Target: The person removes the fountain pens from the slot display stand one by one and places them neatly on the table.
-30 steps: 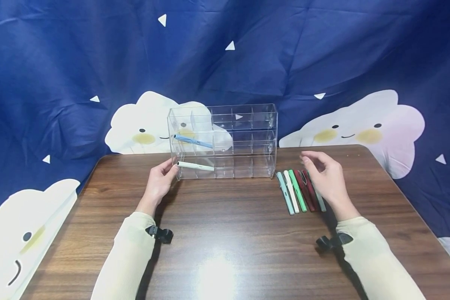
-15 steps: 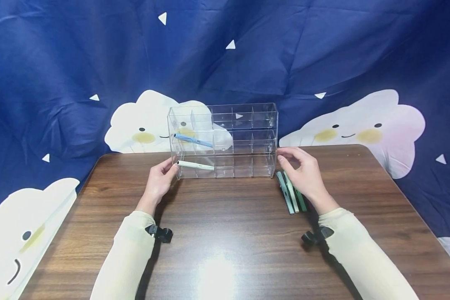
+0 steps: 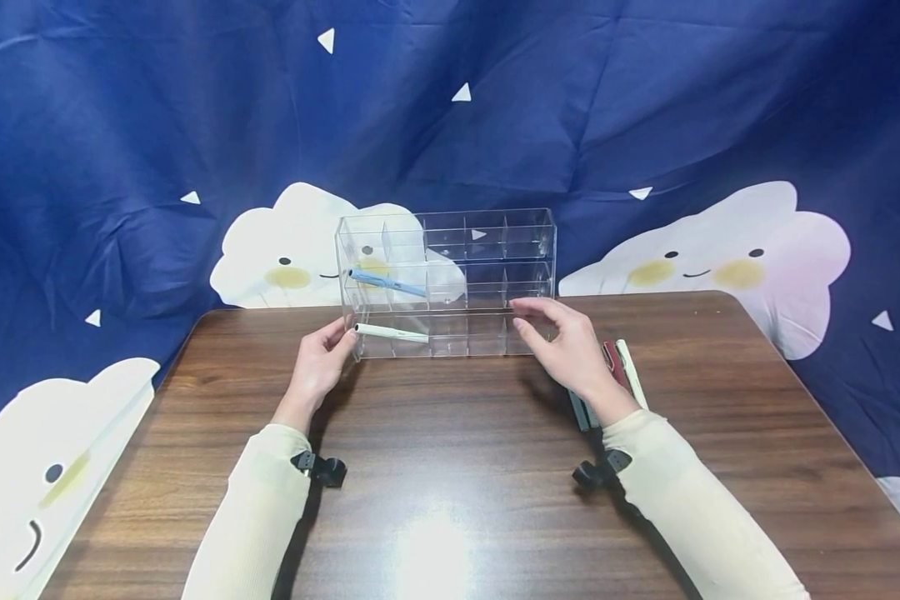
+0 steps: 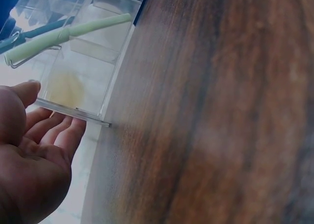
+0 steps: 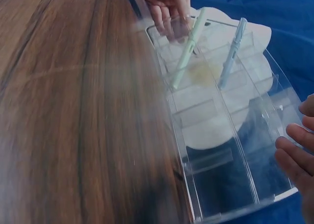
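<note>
A clear acrylic pen rack with several compartments stands upright on the table. My left hand holds its left side panel, thumb on one face and fingers on the other in the left wrist view. A pale green-white pen lies slanted across the lower tier at the left. One tier up lies a light blue pen. My right hand hovers before the rack's lower right corner with loosely bent fingers and nothing in them. It partly covers a row of pens, among them a dark red pen and a whitish pen.
The brown wooden table reaches to a dark blue curtain with cloud prints, close behind the rack. Each sleeve cuff carries a black wrist camera.
My right hand has moved left from above the row of pens to the front of the rack's right end. The left hand, the rack and its two pens have stayed in place.
</note>
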Demonstrator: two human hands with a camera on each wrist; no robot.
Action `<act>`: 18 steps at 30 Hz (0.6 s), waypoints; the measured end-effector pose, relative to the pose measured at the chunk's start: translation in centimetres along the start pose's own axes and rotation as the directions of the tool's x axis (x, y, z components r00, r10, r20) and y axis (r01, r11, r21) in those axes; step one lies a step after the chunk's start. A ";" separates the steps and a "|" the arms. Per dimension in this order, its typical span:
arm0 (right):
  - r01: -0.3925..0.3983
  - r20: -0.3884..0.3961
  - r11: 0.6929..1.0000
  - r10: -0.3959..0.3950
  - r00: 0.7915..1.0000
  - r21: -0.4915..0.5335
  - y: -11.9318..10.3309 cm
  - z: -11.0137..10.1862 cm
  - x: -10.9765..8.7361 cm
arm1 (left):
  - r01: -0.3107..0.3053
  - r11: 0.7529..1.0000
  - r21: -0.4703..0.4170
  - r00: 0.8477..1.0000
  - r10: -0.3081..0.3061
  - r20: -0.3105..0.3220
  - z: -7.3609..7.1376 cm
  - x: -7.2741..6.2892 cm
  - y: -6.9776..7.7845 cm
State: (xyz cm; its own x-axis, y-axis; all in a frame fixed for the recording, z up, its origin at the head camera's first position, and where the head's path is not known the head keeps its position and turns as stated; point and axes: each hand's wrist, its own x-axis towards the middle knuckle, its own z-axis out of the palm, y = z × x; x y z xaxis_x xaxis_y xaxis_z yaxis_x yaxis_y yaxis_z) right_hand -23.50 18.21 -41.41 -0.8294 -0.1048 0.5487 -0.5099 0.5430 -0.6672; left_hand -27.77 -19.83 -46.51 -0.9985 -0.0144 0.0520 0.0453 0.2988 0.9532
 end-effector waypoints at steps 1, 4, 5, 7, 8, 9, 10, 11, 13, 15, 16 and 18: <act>0.000 0.007 1.000 0.000 1.000 0.003 -0.1 0.2 0.1 | -0.001 1.000 0.001 1.000 0.001 0.000 0.0 0.0 0.0; 0.002 0.033 1.000 -0.002 0.999 0.021 -0.6 1.0 0.4 | -0.007 1.000 -0.001 1.000 0.007 0.001 0.0 0.0 0.0; 0.007 0.041 1.000 -0.008 0.999 0.026 -0.7 1.3 0.5 | -0.009 1.000 0.001 1.000 0.009 0.001 0.0 0.0 0.0; 0.013 0.060 0.999 -0.015 0.998 0.041 -1.0 1.9 0.7 | -0.008 1.000 0.003 1.000 0.008 0.002 0.0 0.0 0.1; 0.016 0.068 0.999 -0.019 0.998 0.043 -1.1 2.2 0.8 | -0.006 1.000 0.003 1.000 0.006 0.002 0.0 0.0 0.1; 0.020 0.075 0.999 -0.023 0.997 0.045 -1.2 2.4 0.9 | -0.004 1.000 0.008 1.000 0.004 0.002 0.0 -0.1 0.2; 0.023 0.083 0.999 -0.027 0.996 0.046 -1.4 2.7 1.0 | -0.001 1.000 0.011 1.000 0.001 0.003 0.0 -0.1 0.2; 0.026 0.087 0.999 -0.030 0.996 0.045 -1.5 3.0 1.1 | 0.002 1.000 0.011 1.000 -0.002 0.003 0.0 -0.1 0.2; 0.032 0.095 0.998 -0.036 0.995 0.047 -1.7 3.6 1.2 | 0.006 1.000 0.009 1.000 -0.006 0.003 0.0 -0.1 0.2; 0.037 0.101 0.998 -0.042 0.994 0.055 -1.9 4.2 1.3 | 0.005 1.000 0.004 1.000 -0.005 0.003 0.0 -0.1 0.2; 0.038 0.105 0.997 -0.044 0.993 0.061 -2.0 4.5 1.4 | 0.004 1.000 -0.001 1.000 -0.004 0.003 0.0 -0.1 0.2; 0.040 0.114 0.997 -0.048 0.992 0.071 -2.1 5.1 1.4 | 0.002 1.000 -0.006 1.000 -0.002 0.002 0.1 0.0 0.2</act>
State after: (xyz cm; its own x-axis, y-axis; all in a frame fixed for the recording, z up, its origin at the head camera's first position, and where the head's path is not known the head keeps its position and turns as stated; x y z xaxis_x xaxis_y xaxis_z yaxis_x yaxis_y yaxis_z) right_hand -24.79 12.66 -41.81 -0.8247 -0.2252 0.5188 -0.5575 0.4777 -0.6789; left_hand -27.72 -19.71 -46.37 -0.9987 -0.0128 0.0499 0.0439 0.2934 0.9550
